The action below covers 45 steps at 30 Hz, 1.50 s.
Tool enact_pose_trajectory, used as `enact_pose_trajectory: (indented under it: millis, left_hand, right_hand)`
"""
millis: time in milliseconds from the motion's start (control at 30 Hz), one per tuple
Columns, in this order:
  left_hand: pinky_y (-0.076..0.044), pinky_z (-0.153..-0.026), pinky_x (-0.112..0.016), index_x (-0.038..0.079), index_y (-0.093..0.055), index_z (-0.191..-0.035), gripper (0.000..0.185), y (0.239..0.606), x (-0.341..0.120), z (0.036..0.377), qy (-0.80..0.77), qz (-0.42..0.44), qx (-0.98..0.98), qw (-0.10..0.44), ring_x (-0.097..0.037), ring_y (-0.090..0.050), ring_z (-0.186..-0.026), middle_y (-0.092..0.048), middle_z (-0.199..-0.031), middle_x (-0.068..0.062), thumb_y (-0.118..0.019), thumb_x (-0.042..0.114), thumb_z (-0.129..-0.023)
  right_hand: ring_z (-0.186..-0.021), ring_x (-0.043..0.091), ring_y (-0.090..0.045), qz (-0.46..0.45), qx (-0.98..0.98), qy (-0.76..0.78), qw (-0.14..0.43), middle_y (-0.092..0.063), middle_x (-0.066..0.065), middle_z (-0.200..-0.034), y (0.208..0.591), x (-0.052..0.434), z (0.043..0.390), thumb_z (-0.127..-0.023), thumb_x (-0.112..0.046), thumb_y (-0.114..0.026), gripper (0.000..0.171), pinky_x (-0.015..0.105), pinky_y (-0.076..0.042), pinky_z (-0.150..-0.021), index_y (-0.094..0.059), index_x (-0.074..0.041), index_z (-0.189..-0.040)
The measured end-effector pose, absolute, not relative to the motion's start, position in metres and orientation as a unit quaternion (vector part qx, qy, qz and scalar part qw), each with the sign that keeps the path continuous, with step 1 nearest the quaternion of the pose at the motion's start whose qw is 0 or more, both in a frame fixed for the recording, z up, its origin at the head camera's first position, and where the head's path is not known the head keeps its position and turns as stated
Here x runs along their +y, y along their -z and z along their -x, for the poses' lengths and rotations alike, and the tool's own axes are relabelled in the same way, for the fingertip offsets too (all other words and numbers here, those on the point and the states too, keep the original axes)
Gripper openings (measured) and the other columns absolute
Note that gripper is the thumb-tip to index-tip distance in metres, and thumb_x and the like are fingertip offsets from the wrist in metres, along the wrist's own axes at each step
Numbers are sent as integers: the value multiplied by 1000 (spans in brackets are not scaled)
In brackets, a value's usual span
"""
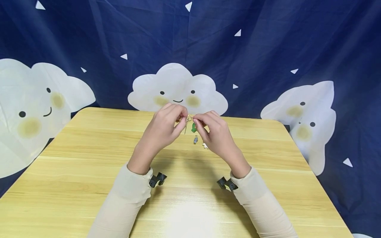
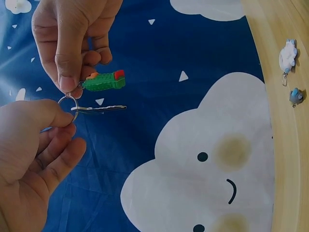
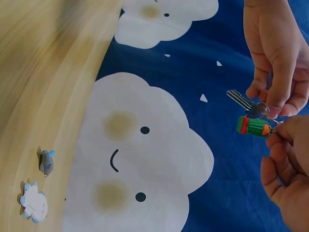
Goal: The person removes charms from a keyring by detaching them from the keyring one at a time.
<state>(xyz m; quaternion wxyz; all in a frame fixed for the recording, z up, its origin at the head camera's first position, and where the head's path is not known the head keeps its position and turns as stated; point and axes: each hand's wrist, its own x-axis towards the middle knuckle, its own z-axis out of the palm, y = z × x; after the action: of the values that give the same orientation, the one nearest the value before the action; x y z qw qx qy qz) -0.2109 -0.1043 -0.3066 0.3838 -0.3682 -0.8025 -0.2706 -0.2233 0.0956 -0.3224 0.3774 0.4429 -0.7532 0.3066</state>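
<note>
Key ring [image 2: 67,102] is held up above the far half of the table [image 1: 89,158], between both hands. Left hand [image 2: 34,159] pinches the ring with thumb and forefinger; the key [image 2: 99,108] sticks out sideways from it, long axis level. Right hand [image 2: 72,38] pinches the clasp end of the green charm [image 2: 102,81], just above the key and touching the ring. Both grips closed tight. Two small charms [image 2: 288,55] lie on the table, well apart.

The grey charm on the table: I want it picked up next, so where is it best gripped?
Judging by its pose, pinch the grey charm across its body from above: it lies flat on the table, apart from the white charm, with both hands busy above it.
</note>
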Motion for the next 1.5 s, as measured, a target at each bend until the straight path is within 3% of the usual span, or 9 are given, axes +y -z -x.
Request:
enact_pose_trajectory:
  millis: [867, 1267, 1500]
  left_hand:
    - [-48, -76, -33, 1, -61, -96, 7, 308, -103, 213, 274, 397, -803, 350, -25, -54, -85, -65, -90, -9, -57, -5, -96]
    - [-52, -80, -33, 1, -67, -98, 3, 307, -103, 211, 282, 404, -807, 326, -26, -60, -90, -70, -95, -9, -64, 0, -99]
    - [-51, -76, -30, 2, -69, -96, 4, 305, -102, 209, 323, 380, -800, 334, -21, -59, -88, -70, -93, -7, -67, 3, -98]
  right_hand:
    - [-73, 24, -57, -458, -756, -292, 366, -62, 10, -78, 319, 101, 225, -97, 2, -63, 7, 33, -50, -69, -70, 4, -96]
    - [-73, 22, -57, -451, -761, -306, 352, -62, 8, -77, 319, 104, 224, -96, 3, -64, 6, 33, -49, -70, -69, 3, -95]
    - [-72, 19, -58, -446, -760, -327, 342, -62, 6, -76, 316, 107, 224, -99, -2, -62, 9, 32, -50, -69, -70, 2, -96]
